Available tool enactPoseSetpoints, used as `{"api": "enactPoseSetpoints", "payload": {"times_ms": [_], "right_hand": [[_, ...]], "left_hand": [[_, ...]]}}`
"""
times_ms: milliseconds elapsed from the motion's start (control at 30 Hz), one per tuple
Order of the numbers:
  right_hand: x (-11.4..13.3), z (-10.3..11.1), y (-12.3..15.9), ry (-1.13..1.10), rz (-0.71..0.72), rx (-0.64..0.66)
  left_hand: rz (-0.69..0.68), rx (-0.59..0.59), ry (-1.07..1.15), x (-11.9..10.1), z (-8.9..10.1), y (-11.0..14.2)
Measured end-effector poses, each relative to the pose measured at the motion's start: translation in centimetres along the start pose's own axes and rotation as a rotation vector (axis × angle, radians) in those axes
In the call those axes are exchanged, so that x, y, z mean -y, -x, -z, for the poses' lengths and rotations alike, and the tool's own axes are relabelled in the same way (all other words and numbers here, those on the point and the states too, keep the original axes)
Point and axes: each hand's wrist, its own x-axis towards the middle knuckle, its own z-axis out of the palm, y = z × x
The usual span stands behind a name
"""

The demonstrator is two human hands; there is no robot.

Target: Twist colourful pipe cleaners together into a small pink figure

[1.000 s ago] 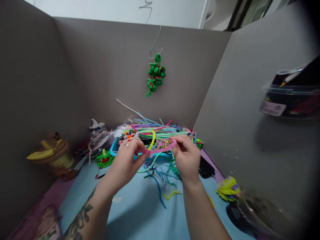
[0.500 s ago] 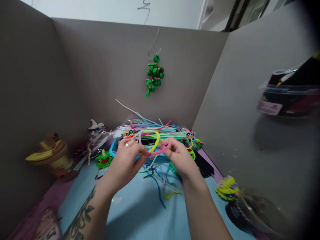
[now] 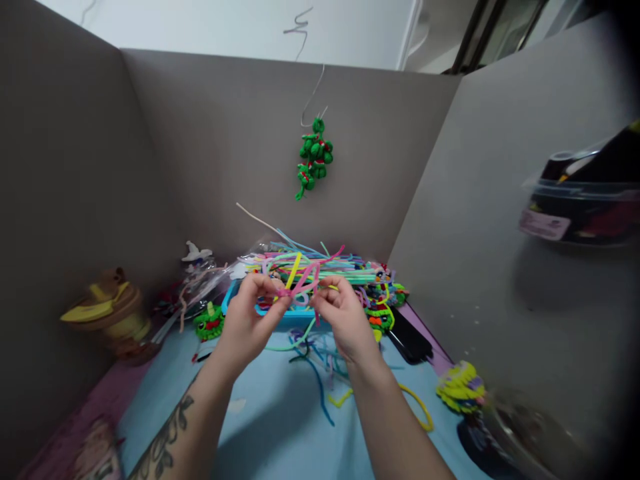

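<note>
Pinched in my left hand (image 3: 255, 313) is a pink pipe cleaner (image 3: 306, 280), bunched at the fingertips. Thumb and forefinger of my right hand (image 3: 347, 317) are closed on the same pink stem at its other side, where a bend stands up and an end hangs down. A yellow pipe cleaner (image 3: 295, 268) and a mint green one (image 3: 305, 333) extend from the held bunch; how they join is hidden by my fingers. Both hands are raised over the table, in front of a blue tray (image 3: 231, 293).
Many coloured pipe cleaners (image 3: 345, 270) are heaped at the back. Cut pieces (image 3: 323, 393) lie on the light blue mat (image 3: 280, 420). A black phone (image 3: 410, 340), a yellow fuzzy piece (image 3: 460, 387) and a green fuzzy figure (image 3: 209, 323) lie around. Grey panels (image 3: 240, 133) enclose three sides.
The pink stem's rounded loop has become a narrower upright bend. My right hand has shifted slightly left, and the yellow curve now reaches past my right forearm. The view has tilted slightly.
</note>
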Motion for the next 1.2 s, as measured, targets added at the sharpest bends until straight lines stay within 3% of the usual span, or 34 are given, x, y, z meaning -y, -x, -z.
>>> {"api": "enactPoseSetpoints", "payload": {"times_ms": [133, 300, 400, 467, 533, 600, 700, 800, 933, 1200], "right_hand": [[0.0, -0.3, 0.3, 0.208, 0.023, 0.137], [1.5, -0.4, 1.9, 0.497, 0.079, 0.390], [2.6, -0.3, 3.0, 0.661, 0.145, 0.591], [3.0, -0.2, 3.4, 0.710, 0.167, 0.637], [3.0, 0.0, 3.2, 0.730, 0.178, 0.547], [2.8, 0.1, 2.8, 0.748, 0.238, 0.346], [2.3, 0.2, 2.1, 0.758, 0.412, 0.017], [1.7, 0.1, 1.8, 0.762, 0.622, -0.169], [1.0, -0.3, 1.7, 0.773, 0.814, -0.240], [-0.1, 0.3, 1.6, 0.613, 0.869, -0.188]], "left_hand": [[0.091, -0.185, 0.187, 0.2, -0.2, -0.2], [0.126, -0.330, 0.226, 0.3, -0.2, -0.3], [0.141, -0.377, 0.232, 0.4, -0.1, -0.4], [0.148, -0.355, 0.224, 0.4, 0.1, -0.4], [0.149, -0.301, 0.180, 0.2, 0.1, -0.5], [0.151, -0.233, 0.115, 0.0, 0.1, -0.5], [0.160, -0.146, 0.072, -0.4, -0.2, -0.4], [0.178, -0.107, 0.138, -0.7, -0.7, -0.1], [0.242, -0.044, 0.283, -1.2, -1.2, 0.2], [0.349, 0.099, 0.511, -1.8, -1.1, 0.5]]}}
